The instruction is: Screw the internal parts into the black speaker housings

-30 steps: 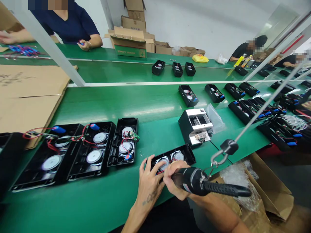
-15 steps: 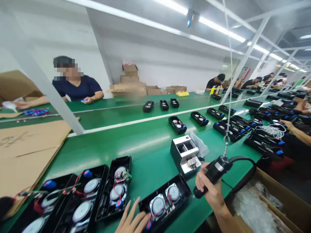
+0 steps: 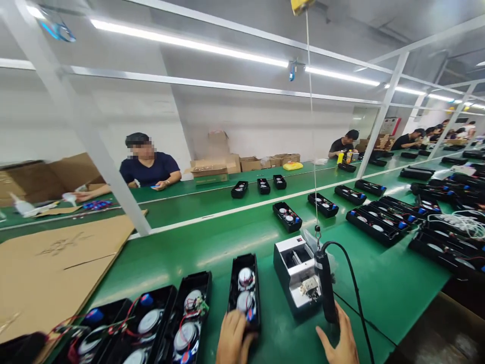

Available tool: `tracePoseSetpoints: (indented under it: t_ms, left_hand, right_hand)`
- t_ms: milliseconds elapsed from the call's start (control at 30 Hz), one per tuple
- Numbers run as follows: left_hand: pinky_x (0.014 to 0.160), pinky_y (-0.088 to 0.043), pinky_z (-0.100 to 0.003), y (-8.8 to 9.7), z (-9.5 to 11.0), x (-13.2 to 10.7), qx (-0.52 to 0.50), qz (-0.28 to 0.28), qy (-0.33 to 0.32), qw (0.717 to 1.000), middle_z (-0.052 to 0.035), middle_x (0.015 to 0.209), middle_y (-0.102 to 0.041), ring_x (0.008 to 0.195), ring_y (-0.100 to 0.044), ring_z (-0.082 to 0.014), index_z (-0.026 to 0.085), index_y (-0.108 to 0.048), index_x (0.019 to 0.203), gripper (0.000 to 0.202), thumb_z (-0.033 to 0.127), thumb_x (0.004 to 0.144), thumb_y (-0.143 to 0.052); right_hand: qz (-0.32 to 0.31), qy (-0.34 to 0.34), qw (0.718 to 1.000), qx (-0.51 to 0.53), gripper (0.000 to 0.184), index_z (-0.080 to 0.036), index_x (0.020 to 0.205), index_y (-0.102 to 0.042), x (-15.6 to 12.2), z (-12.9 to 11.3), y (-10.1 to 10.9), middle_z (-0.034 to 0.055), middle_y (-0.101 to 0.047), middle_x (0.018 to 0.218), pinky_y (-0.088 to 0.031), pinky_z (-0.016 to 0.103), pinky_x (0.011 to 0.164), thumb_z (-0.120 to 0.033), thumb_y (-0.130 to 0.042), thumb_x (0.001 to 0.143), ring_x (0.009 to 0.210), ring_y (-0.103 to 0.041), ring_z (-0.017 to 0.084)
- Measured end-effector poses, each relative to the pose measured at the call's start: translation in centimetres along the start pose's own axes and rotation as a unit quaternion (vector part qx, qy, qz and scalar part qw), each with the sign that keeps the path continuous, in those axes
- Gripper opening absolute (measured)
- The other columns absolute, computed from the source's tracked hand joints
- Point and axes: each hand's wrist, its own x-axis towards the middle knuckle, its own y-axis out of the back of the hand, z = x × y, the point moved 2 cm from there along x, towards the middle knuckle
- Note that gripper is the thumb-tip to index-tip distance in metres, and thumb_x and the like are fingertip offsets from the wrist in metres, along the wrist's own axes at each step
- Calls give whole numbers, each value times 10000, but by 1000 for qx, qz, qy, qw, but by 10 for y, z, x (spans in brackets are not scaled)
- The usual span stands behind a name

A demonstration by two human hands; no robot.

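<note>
A black speaker housing (image 3: 244, 293) with two round speakers and red wires lies lengthways on the green belt (image 3: 212, 242). My left hand (image 3: 232, 337) is closed over its near end. To the right, a black electric screwdriver (image 3: 326, 290) hangs upright from a thin cord. My right hand (image 3: 340, 343) is just below it with fingers spread. One fingertip is close to the tool's lower end, and the hand holds nothing.
A white and black screw feeder box (image 3: 295, 275) stands between the housing and the screwdriver. Several open housings (image 3: 151, 323) lie at the near left, more (image 3: 379, 222) at the right. A cardboard sheet (image 3: 56, 263) covers the left. A person (image 3: 149, 169) sits across the belt.
The view has tilted up. The housing has turned from crossways to lengthways under my left hand. My right hand has let go of the screwdriver, which now hangs upright.
</note>
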Motion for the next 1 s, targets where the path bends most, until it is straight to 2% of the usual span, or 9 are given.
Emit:
tracePoseSetpoints:
  t_ms: [67, 167, 300, 400, 500, 700, 800, 867, 1000]
  left_hand:
    - [759, -690, -361, -30, -21, 51, 5, 11, 9, 1000, -15, 901, -752, 839, -764, -208, 256, -721, 902, 202, 281, 1071, -613]
    - [911, -697, -446, -62, -52, 122, 26, 31, 36, 999, -57, 1048, -799, 1019, -799, -262, 244, -761, 1034, 222, 175, 1055, -551]
    - [992, -659, -620, -64, -68, 150, 58, 59, 61, 995, -162, 1222, -792, 1179, -788, -336, 173, -723, 1270, 307, 216, 1090, -478]
    - [1102, -604, -646, -33, -59, 110, 67, 56, 50, 995, -116, 1203, -806, 1275, -761, -326, 214, -720, 1253, 295, 269, 1111, -466]
    - [1201, -538, -652, 17, -60, 35, 79, 46, 48, 995, -67, 1130, -822, 1245, -777, -317, 237, -709, 1188, 202, 302, 1089, -545]
    - [1161, -554, -722, 100, -107, -103, 171, -96, -1, 981, -78, 1173, -822, 1368, -697, -452, 267, -702, 1276, 394, 435, 922, -751]
    - [1217, -556, -633, 107, -112, -117, 182, -97, 13, 978, 9, 967, -816, 1350, -731, -340, 322, -733, 1112, 245, 190, 984, -571]
    - [1264, -528, -591, 97, -96, -107, 165, -70, 9, 984, 38, 847, -788, 1268, -776, -274, 315, -727, 1026, 288, 124, 1005, -513]
    - [1260, -548, -517, 55, -33, -92, 101, -35, -4, 994, 17, 899, -815, 1124, -812, -214, 282, -739, 1029, 284, 84, 989, -540]
  right_hand:
    - [-4, 16, 1000, -8, 744, -236, 1427, -623, 2, 12, -2, 182, -709, 1425, -643, 597, 1026, -632, -773, 815, 1312, -708, 495]
    - [-14, 13, 1000, -17, 702, -248, 1351, -661, 6, 18, -2, 171, -730, 1353, -662, 580, 937, -681, -751, 806, 1239, -735, 491]
    - [6, 11, 1000, -18, 705, -251, 1261, -681, 5, 12, -3, 169, -740, 1262, -663, 563, 838, -759, -729, 774, 1130, -755, 480]
    - [26, 13, 999, -26, 711, -262, 1286, -680, 2, 4, -3, 154, -739, 1222, -663, 569, 855, -786, -698, 807, 1107, -755, 466]
    - [21, 28, 999, -35, 770, -229, 1400, -632, 0, -6, 4, 195, -704, 1317, -644, 635, 939, -781, -656, 864, 1170, -734, 489]
    - [99, 103, 990, -5, 554, -208, 1336, -688, -53, -43, 2, 248, -689, 1371, -550, 720, 1116, -591, -751, 940, 1293, -677, 502]
    - [-102, 86, 985, 111, 348, -286, 1234, -779, -90, -78, -40, 177, -768, 1330, -640, 644, 1051, -512, -724, 975, 1209, -764, 443]
    - [-266, 58, 941, 201, 403, -383, 1315, -785, -105, -107, -75, 100, -793, 1368, -706, 563, 972, -516, -751, 937, 1160, -810, 405]
    - [-363, 22, 905, 221, 518, -443, 1325, -800, -97, -161, -115, 29, -830, 1356, -691, 566, 969, -419, -812, 808, 1163, -823, 409]
